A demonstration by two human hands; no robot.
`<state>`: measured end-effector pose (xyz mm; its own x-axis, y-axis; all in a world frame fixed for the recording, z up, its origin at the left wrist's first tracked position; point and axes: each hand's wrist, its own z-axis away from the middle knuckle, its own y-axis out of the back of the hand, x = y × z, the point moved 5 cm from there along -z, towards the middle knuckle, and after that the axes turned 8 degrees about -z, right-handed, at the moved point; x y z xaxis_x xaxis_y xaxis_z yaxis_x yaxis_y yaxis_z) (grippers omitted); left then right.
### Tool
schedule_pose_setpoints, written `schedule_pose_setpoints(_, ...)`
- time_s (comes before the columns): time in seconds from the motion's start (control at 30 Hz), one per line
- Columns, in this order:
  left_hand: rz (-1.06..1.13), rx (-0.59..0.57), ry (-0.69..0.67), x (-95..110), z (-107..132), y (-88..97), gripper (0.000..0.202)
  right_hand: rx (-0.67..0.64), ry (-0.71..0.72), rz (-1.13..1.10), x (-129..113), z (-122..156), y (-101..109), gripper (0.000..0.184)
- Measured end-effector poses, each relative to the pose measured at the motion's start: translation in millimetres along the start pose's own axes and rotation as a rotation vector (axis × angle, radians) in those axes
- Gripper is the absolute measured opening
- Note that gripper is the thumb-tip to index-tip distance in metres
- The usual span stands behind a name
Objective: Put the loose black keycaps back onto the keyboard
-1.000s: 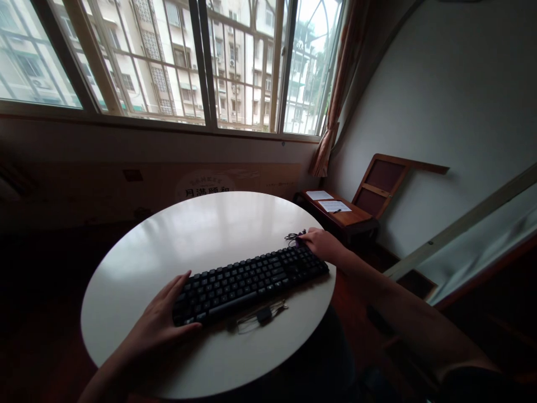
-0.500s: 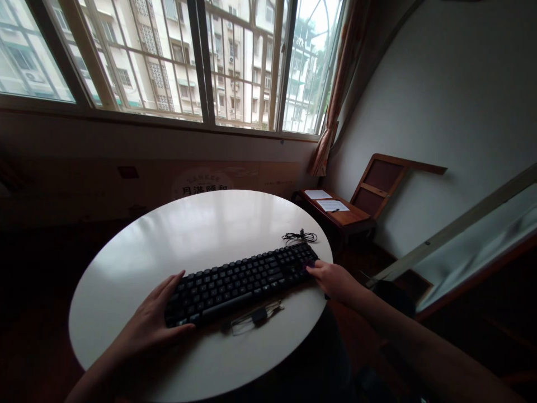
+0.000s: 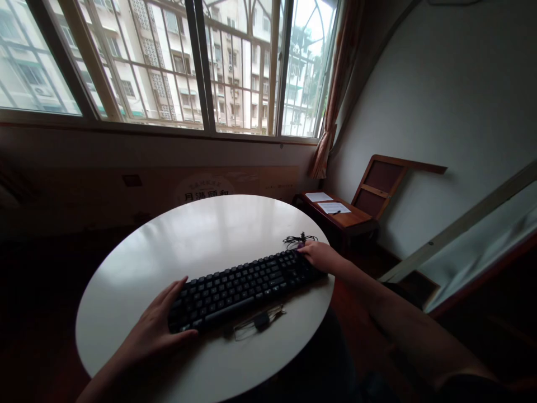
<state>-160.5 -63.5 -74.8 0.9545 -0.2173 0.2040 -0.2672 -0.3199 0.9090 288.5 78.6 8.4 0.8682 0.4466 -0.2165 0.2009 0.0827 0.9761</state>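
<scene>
A black keyboard lies slantwise on the round white table. My left hand rests flat against the keyboard's near left end, fingers stretched out and thumb along its front edge. My right hand is at the far right corner of the keyboard, its fingers curled near a small purplish thing next to the coiled black cable. What those fingers hold, if anything, is too small to make out.
A small clear packet with a dark piece lies in front of the keyboard. A low wooden side table with papers stands to the right, with a folded wooden frame against the wall. Windows run along the back.
My right hand moved from the keyboard's near right edge back up to its far right corner by the cable. The left hand stayed at the left end.
</scene>
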Motion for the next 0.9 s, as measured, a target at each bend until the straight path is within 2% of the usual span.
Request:
schedule_pose_setpoints(0.07,-0.006,-0.012,-0.001,0.1,0.0,0.1,0.106,-0.015,-0.007,-0.006,-0.2,3.4,-12.7,0.038)
schedule_pose_setpoints(0.17,-0.005,-0.026,0.006,-1.6,1.0,-1.6,0.107,-0.027,-0.016,-0.009,4.0,20.7,-21.1,0.039)
schedule_pose_setpoints(0.43,0.020,-0.029,0.003,-1.6,1.3,-4.5,0.104,-0.066,-0.030,0.038,1.5,76.2,-27.5,0.039)
schedule_pose_setpoints(0.53,0.027,-0.026,0.015,1.7,0.0,-1.0,0.106,-0.090,-0.028,0.035,1.6,85.2,-20.5,0.036)
schedule_pose_setpoints(0.63,0.028,-0.024,0.029,5.1,-1.1,3.0,0.109,-0.096,-0.027,0.026,7.3,76.6,-1.0,0.032)
schedule_pose_setpoints(0.77,0.020,-0.024,0.035,9.3,-2.2,6.7,0.106,-0.007,-0.045,0.023,14.3,36.9,22.6,0.039)
schedule_pose_setpoints(0.9,0.009,-0.020,0.037,10.2,-2.2,7.4,0.106,-0.026,-0.019,0.008,13.8,0.3,12.9,0.035)
